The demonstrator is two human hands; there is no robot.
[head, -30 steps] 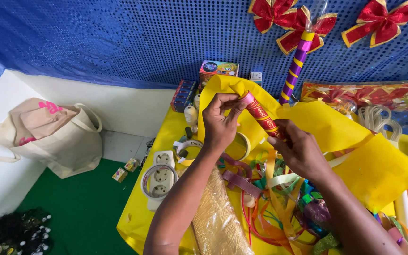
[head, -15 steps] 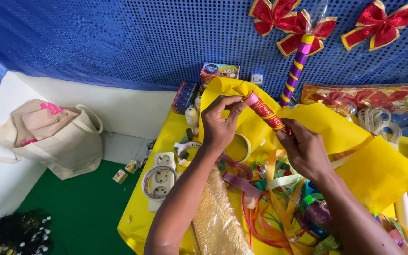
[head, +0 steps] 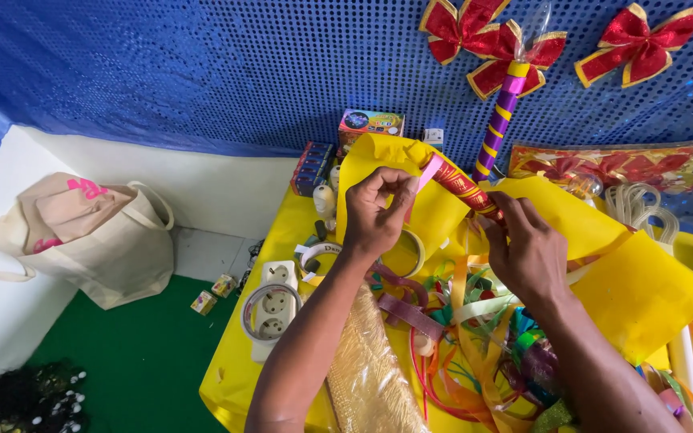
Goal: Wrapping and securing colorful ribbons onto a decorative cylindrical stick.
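Observation:
My left hand (head: 378, 215) pinches the pink end of a slim stick (head: 456, 186) wrapped in red and gold ribbon. My right hand (head: 523, 248) grips the stick's lower end, fingers closed around it. The stick slants down to the right above a yellow table (head: 238, 365). A sheet of yellow paper (head: 643, 289) lies behind and under both hands. A tangle of coloured ribbons (head: 483, 345) lies beneath my wrists.
A white power strip (head: 270, 309) and a tape roll (head: 411, 252) sit on the table. A gold mesh strip (head: 370, 377) lies under my left arm. Red bows (head: 487, 36) and a purple wrapped stick (head: 497, 124) lean on the blue wall. A beige bag (head: 90, 236) stands on the green floor.
Both hands have stayed on the wrapped stick, shifting slightly. My right hand has moved up closer along it.

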